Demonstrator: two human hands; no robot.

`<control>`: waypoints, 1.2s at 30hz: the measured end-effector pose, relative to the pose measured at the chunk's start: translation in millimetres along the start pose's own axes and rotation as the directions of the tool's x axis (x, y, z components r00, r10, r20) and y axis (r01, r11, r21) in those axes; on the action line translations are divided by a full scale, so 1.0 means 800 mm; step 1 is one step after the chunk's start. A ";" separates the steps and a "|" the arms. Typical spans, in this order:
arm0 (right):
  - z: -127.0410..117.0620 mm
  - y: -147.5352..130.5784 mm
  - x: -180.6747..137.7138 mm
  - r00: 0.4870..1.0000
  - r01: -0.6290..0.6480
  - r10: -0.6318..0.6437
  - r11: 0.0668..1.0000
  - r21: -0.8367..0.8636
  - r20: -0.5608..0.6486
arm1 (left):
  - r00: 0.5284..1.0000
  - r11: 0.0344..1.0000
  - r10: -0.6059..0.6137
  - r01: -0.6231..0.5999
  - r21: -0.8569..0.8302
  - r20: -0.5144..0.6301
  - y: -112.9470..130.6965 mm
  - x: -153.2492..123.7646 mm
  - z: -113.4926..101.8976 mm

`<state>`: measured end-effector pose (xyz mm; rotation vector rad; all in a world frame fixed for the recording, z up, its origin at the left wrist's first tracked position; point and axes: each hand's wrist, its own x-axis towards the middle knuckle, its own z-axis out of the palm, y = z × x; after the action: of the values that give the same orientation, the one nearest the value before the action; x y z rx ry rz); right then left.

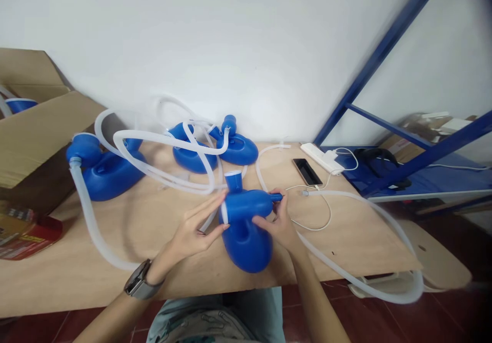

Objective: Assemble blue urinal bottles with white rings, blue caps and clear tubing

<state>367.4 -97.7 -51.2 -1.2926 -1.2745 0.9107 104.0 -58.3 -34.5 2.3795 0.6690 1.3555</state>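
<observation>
A blue plastic urinal bottle [248, 245] stands near the front edge of the table, with a blue cylindrical funnel head [246, 203] lying across it and a white-rimmed neck pointing to the back. My left hand [196, 223] spans the head's white-rimmed end between thumb and fingers. On the other side, my right hand [279, 222] has its fingers around the narrow ribbed spout [275, 197] and its thumb against the blue body. Some of the right fingertips are hidden behind the spout. A loose translucent hose [357, 276] curves over the table's right edge, its free end lying behind my right hand.
Several similar blue bottles with hoses [111, 176] stand at the left and back of the wooden table [161, 271]. A cardboard box [49, 133] and a red-labelled jar [31, 235] are far left. A phone [306, 172], power strip [322, 158] and blue metal frame [369, 76] are right.
</observation>
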 end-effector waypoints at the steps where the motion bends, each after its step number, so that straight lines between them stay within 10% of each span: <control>1: -0.001 0.001 0.000 1.000 0.004 -0.004 1.000 -0.015 0.002 | 1.000 1.000 0.012 -0.012 0.010 -0.004 0.000 -0.001 0.001; 18: 0.000 -0.004 -0.004 0.999 -0.050 0.050 0.999 -0.002 0.005 | 0.986 0.994 0.092 -0.100 0.053 0.136 -0.007 0.015 -0.014; 28: -0.002 -0.001 -0.005 0.997 -0.070 0.070 0.997 0.011 0.034 | 0.825 0.792 0.441 -0.543 0.279 0.353 -0.009 0.047 -0.050; 36: -0.004 -0.012 -0.011 0.986 -0.147 0.136 0.982 0.119 0.092 | 0.826 0.819 0.440 -0.530 0.219 0.353 -0.009 0.052 -0.049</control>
<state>367.3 -107.7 -42.3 -1.2690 -1.1801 1.1387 86.4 -27.7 10.9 3.0825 0.1876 1.0888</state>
